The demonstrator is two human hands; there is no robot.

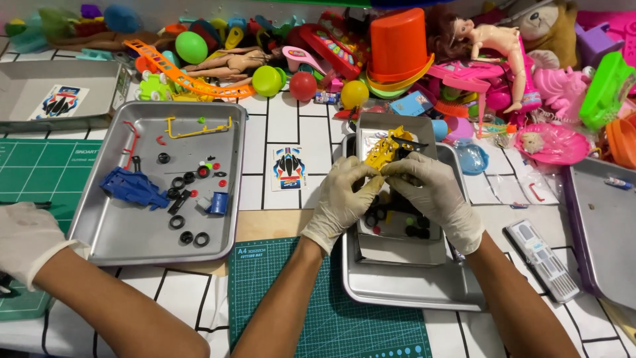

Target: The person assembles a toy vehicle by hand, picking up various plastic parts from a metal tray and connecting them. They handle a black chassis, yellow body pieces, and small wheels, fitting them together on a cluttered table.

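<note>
Both my hands wear white gloves and meet over a small grey box [397, 253] that stands inside a metal tray [411, 292]. My left hand [341, 199] and my right hand [434, 192] together pinch a yellow toy car body [387, 147], held just above the box. Small black wheels and coloured bits [414, 229] lie in the box, partly hidden under my hands.
A second metal tray [119, 232] on the left holds a blue car body [132, 189], black wheels and red parts. Another person's gloved hand [26, 238] rests at the left edge. A sticker sheet [289, 168], a green cutting mat [331, 311] and a toy pile with an orange bucket [397, 43] surround me.
</note>
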